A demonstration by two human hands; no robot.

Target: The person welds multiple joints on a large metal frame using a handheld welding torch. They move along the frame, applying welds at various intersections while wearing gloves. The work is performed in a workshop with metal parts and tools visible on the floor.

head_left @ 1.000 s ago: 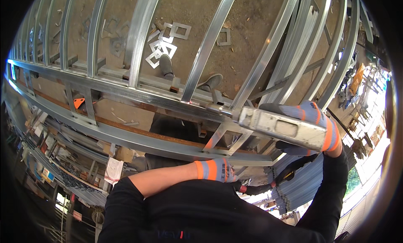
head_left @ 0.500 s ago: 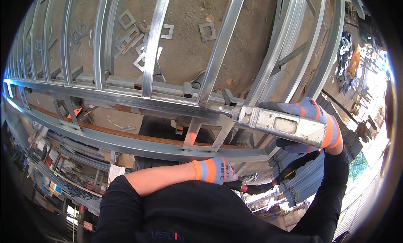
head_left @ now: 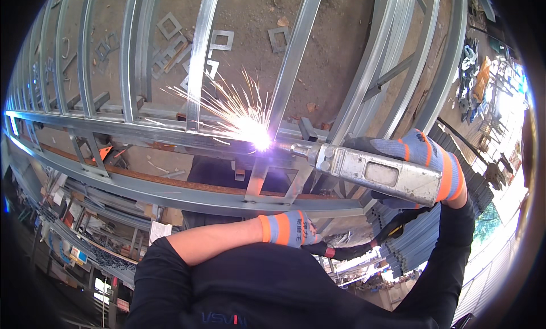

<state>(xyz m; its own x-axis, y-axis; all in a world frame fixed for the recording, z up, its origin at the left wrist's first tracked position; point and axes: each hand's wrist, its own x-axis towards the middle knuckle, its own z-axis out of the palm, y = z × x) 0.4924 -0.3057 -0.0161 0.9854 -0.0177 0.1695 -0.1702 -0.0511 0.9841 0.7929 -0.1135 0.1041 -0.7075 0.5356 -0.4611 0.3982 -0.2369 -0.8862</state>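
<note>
My right hand [head_left: 430, 158], in a grey and orange glove, is wrapped round a silver handheld welding gun [head_left: 355, 167]. The gun's nozzle points left at the joint where an upright square steel tube [head_left: 293, 61] meets the long rail [head_left: 219, 147] of a metal frame. White-violet glare [head_left: 260, 139] burns at that joint, throwing sparks up and to the left and hiding the seam. In front of my torso, my left hand [head_left: 291, 229] is closed round a black hose [head_left: 355, 253] with a red band, its fingers partly turned out of sight.
Parallel steel uprights [head_left: 128, 56] line the frame to the left. Square plates with cut-out centres [head_left: 278, 39] lie on the dirt floor [head_left: 244, 22] beyond. Stacked grey corrugated lengths [head_left: 406, 238] stand at the right, and shelving with metal stock [head_left: 102, 232] at the lower left.
A bright arc with flying sparks has appeared at the gun's tip. The gun has shifted slightly left, while my left hand has stayed nearly still.
</note>
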